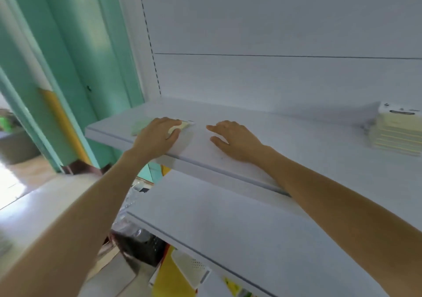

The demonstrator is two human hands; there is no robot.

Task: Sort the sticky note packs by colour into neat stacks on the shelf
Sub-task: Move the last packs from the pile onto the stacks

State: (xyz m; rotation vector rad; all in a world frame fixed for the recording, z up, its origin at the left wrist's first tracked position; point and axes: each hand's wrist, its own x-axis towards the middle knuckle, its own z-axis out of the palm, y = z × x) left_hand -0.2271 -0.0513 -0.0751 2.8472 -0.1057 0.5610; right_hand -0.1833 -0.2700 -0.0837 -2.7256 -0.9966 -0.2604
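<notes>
On the upper white shelf (296, 141), my left hand (157, 137) rests palm down over a pale yellow sticky note pack (180, 126), fingers closed around it. A pale green pack (140, 125) lies just left of that hand, partly hidden by it. My right hand (235, 140) lies flat on the bare shelf a short way to the right, fingers apart, holding nothing. At the far right stands a stack of pale yellow packs (397, 137) with a white item on top.
A second white shelf (228, 223) juts out below the upper one. Beneath it sit a dark basket (146, 248), a yellow item (166, 278) and a white perforated piece (191, 267). A green wall panel (86, 57) stands to the left.
</notes>
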